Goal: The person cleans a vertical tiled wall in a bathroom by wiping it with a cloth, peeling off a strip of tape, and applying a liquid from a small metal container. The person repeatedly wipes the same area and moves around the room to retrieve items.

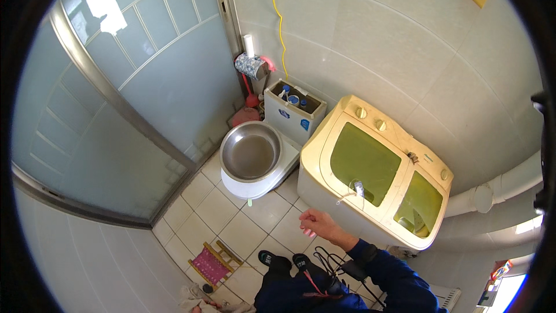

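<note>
My right hand (320, 226) is held over the tiled floor, just off the front of a twin-tub washing machine (319, 182). Its fingers are loosely curled, and nothing shows in them. At the bottom left edge, a skin-toned patch (196, 308) beside a crumpled beige cloth (187, 294) seems to be my left hand, mostly cut off; its grip is unclear. A metal basin (226, 161) rests on the white toilet (243, 189), with what looks like water inside. Bottles with blue caps (293, 100) stand in the lidless toilet tank (282, 115).
A small folding stool (210, 265) with a pink woven seat stands on the floor near my shoes (267, 258). Black cables (332, 263) hang by my right arm. Frosted glass doors (173, 74) are on the left; a white pipe (499, 191) runs at the right.
</note>
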Motion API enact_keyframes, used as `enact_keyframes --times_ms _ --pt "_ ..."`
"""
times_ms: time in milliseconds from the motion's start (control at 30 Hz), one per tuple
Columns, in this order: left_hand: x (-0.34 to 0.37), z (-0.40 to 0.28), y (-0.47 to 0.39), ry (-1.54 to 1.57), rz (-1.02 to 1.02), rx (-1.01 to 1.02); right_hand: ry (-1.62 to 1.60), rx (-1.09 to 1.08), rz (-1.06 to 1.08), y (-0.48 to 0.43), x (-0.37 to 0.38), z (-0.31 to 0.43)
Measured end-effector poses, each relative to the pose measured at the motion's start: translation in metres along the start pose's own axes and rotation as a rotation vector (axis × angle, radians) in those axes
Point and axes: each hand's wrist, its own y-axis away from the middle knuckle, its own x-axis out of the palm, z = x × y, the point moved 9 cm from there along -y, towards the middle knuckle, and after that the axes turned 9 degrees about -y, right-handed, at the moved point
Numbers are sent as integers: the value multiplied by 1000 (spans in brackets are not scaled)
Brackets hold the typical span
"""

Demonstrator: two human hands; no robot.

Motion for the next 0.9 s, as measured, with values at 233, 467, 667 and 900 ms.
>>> enact_keyframes --times_ms 233,467,667,900 --pt "37 -46 -73 -12 71 -73 52 18 -101 -37 25 34" --pt "84 -74 -140 -50 240 -103 78 5 -155 -52 30 52" --pt "137 -79 -183 -136 142 -8 8 -18 -203 -85 10 78" --pt "166 -110 -194 -123 99 63 -19 -59 -105 -195 14 126"
